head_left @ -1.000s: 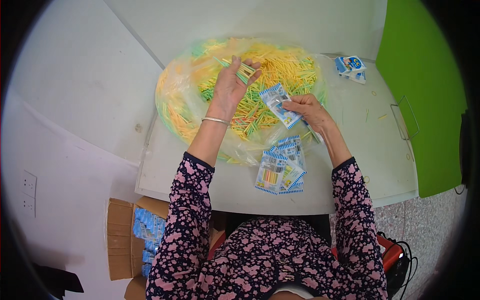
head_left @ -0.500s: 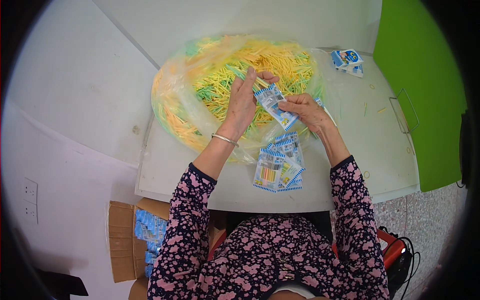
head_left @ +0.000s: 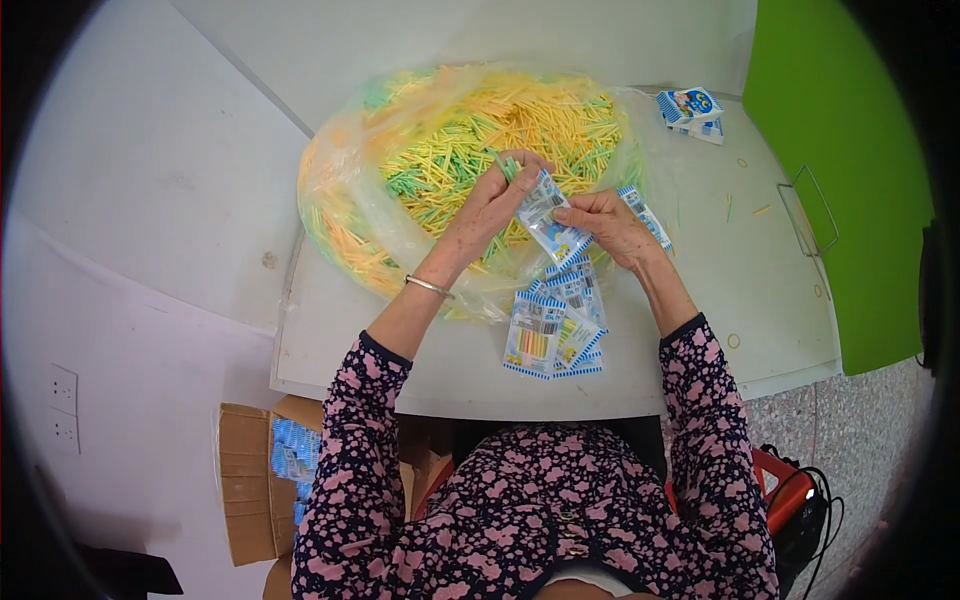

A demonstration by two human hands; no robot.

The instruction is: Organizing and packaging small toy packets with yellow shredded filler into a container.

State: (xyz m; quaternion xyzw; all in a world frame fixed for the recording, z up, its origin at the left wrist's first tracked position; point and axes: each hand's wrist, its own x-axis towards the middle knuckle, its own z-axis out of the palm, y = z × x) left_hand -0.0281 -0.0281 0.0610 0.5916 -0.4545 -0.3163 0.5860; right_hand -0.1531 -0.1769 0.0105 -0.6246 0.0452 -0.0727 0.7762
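Note:
My right hand (head_left: pixel 617 228) pinches the lower part of a small blue-and-white packet (head_left: pixel 548 212), tilted above the table. At the packet's upper end, my left hand (head_left: pixel 496 200) is closed around a few thin green and yellow sticks (head_left: pixel 506 166), its thumb by the packet's edge. Whether any stick is inside that packet I cannot tell. Beyond both hands lies a large clear plastic bag (head_left: pixel 357 205), open at the top and full of thin yellow, green and orange sticks (head_left: pixel 430 160). Several similar packets (head_left: pixel 533 338) overlap below my hands, and another packet (head_left: pixel 645 216) is beside my right wrist.
More packets (head_left: pixel 691 105) lie at the back right of the white table (head_left: pixel 440 385). Loose sticks and rubber bands (head_left: pixel 734 341) are scattered on the right. A green panel (head_left: pixel 850 180) with a metal handle borders that side. A cardboard box (head_left: pixel 247 485) holding blue packets stands lower left.
My left hand has lowered slightly, its fingers closing in with the sticks at the packet's upper end. The packet has turned a little more upright in my right hand.

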